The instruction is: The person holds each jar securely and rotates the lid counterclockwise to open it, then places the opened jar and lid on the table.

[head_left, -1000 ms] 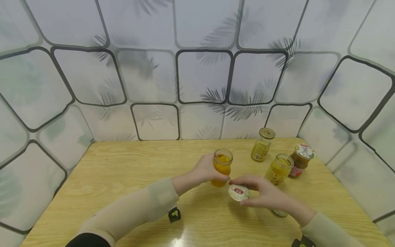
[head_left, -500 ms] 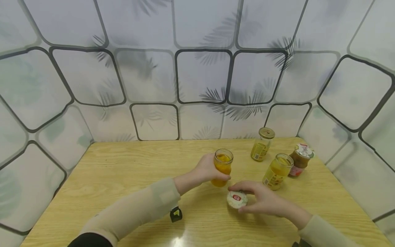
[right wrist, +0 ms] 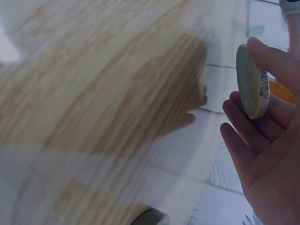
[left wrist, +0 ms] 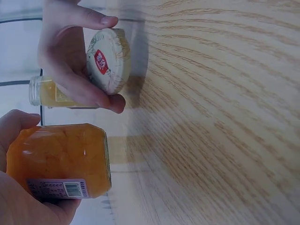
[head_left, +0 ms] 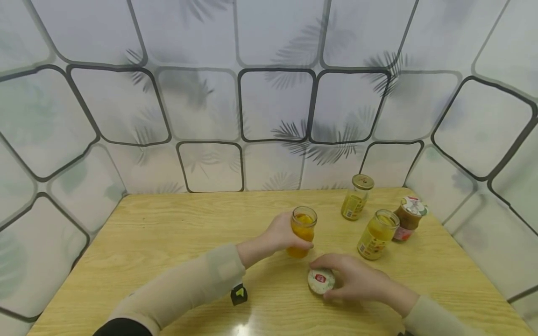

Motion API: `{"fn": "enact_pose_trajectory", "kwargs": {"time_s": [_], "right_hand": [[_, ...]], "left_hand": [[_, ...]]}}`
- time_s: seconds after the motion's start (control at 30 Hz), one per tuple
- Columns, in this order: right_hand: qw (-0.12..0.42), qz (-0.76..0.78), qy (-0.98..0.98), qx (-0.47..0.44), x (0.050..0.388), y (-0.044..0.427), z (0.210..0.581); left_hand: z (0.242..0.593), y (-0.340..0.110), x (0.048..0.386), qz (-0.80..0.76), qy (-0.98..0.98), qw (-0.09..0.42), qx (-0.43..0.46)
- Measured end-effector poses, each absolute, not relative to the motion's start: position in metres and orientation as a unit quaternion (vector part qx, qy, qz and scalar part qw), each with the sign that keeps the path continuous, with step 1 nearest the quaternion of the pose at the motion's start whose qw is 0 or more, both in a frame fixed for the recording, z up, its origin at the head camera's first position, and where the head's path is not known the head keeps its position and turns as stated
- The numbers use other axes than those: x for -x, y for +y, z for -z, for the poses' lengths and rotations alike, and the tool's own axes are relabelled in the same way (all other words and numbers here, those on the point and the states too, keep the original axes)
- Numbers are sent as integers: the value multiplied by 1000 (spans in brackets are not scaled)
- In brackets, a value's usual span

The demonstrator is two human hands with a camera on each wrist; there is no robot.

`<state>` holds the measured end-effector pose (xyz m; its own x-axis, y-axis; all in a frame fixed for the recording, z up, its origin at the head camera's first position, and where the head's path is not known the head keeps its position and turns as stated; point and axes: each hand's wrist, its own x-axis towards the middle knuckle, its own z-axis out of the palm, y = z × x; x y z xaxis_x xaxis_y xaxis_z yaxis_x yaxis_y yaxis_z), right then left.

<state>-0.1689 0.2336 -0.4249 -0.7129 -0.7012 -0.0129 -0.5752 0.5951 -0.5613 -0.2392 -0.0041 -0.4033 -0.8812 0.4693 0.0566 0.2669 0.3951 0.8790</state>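
My left hand [head_left: 280,233] grips an uncapped glass jar [head_left: 303,231] of orange contents, held upright. In the left wrist view a barcode label [left wrist: 61,188] shows on its side. To the right and nearer the front, my right hand [head_left: 360,279] pinches a round pale jar lid [head_left: 321,281] with a red emblem between thumb and fingers. Its rim and part of its hollow underside [right wrist: 253,86] show in the right wrist view. Lid and jar are apart. I cannot tell whether the jar or the lid touches the table.
An uncapped jar with yellow contents [head_left: 373,240] stands right of my right hand. Behind it are a jar with a gold lid [head_left: 354,204] and, further right, a brown-filled jar with a patterned lid [head_left: 408,221]. A patterned wall covering [head_left: 277,107] borders the wooden table [head_left: 176,219].
My right hand has moved the lid slightly toward the front and left, away from the jar and lower. My left hand and the orange jar have barely moved.
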Motion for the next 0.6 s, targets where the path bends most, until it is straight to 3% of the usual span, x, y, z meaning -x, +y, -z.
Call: {"fn": "enact_pose_trajectory", "kwargs": {"time_s": [0.6], "right_hand": [[44, 179, 887, 423, 162, 232, 435]], "left_hand": [[404, 0, 236, -495, 837, 110, -206]]}}
